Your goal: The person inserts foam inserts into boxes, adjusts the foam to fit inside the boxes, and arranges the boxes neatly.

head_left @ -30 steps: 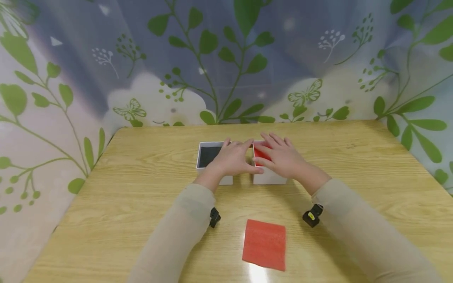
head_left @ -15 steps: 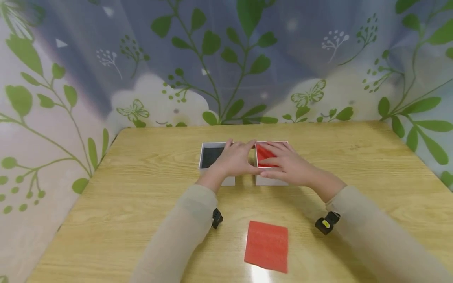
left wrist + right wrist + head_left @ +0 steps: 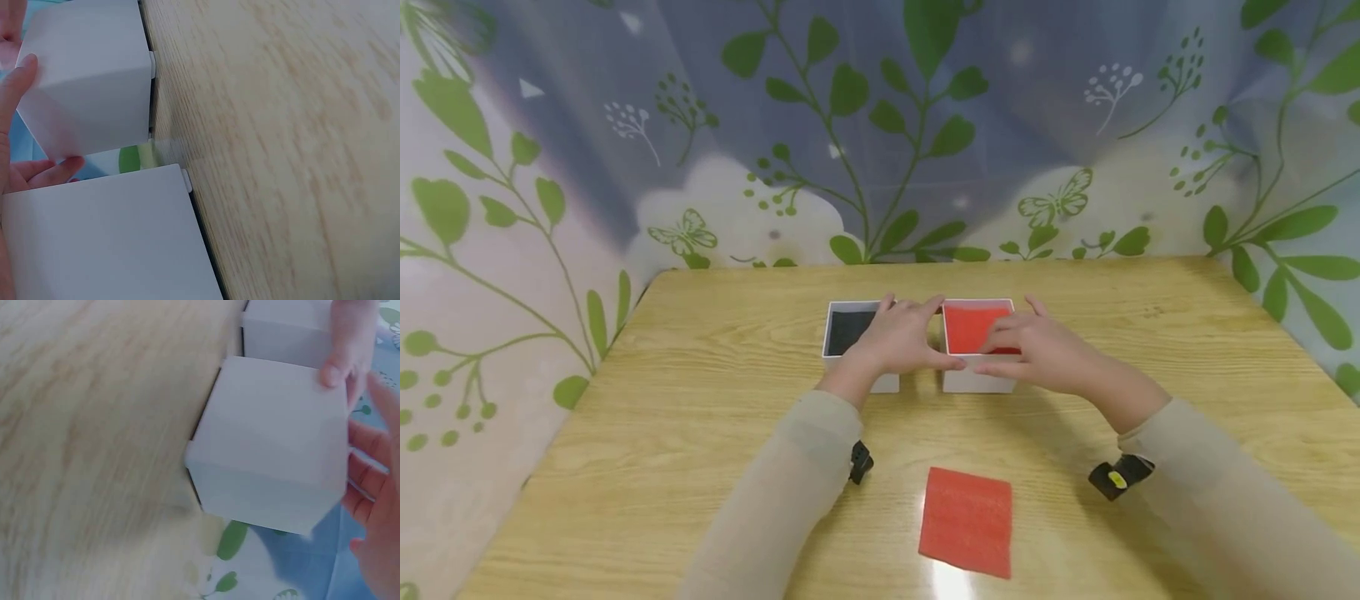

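Two white boxes stand side by side on the table. Red cloth (image 3: 973,323) fills the right box (image 3: 966,383); something dark like black cloth (image 3: 846,333) lies in the left box (image 3: 886,384). My left hand (image 3: 897,340) grips the right box at its near left corner, thumb on the front wall and fingers along the side. Over that box's right part hovers my right hand (image 3: 1048,354), fingers bent loosely above the red cloth and thumb by the front rim. In the right wrist view its fingers (image 3: 369,475) show near the top edge, pinching nothing visible.
A flat red cloth square (image 3: 966,521) lies on the wooden table (image 3: 700,467) between my forearms. Behind the table's far edge hangs a leaf-patterned curtain (image 3: 880,125). Black wrist cameras sit on both sleeves.
My right hand has drawn back to the right from over the red cloth, baring more of it, and its fingers have bent. The left hand keeps its grip on the right box.
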Tool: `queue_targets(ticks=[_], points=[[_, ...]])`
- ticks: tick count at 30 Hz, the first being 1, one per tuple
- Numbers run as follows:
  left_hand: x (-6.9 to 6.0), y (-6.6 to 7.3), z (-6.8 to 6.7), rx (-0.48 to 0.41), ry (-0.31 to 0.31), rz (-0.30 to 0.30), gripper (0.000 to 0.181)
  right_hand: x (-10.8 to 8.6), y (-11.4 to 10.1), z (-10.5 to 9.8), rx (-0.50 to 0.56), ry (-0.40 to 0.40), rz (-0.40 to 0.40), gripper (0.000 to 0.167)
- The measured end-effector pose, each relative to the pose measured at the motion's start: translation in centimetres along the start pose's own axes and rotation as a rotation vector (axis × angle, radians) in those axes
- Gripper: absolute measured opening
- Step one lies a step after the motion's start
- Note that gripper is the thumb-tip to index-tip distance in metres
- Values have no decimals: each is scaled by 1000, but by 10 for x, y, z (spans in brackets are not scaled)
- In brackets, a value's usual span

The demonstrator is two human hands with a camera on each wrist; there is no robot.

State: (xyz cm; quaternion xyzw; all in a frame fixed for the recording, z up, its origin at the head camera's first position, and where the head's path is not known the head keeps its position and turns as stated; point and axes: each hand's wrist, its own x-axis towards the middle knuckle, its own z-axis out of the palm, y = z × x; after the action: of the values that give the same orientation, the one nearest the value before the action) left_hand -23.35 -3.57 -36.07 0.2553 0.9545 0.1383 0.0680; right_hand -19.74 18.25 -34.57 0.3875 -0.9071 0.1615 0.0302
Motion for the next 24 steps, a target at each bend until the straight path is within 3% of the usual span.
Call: queue_targets(ticks=[6, 13, 24], points=[[-1, 3, -2, 3, -8, 0, 103, -2, -1, -3, -98, 6, -7, 10], [0, 1, -2, 6, -9, -3, 103, -6, -1, -7, -324, 77, -13, 18], [-1, 0, -2, 1, -11, 2, 103, -8, 3, -3, -393, 131, -75, 26]])
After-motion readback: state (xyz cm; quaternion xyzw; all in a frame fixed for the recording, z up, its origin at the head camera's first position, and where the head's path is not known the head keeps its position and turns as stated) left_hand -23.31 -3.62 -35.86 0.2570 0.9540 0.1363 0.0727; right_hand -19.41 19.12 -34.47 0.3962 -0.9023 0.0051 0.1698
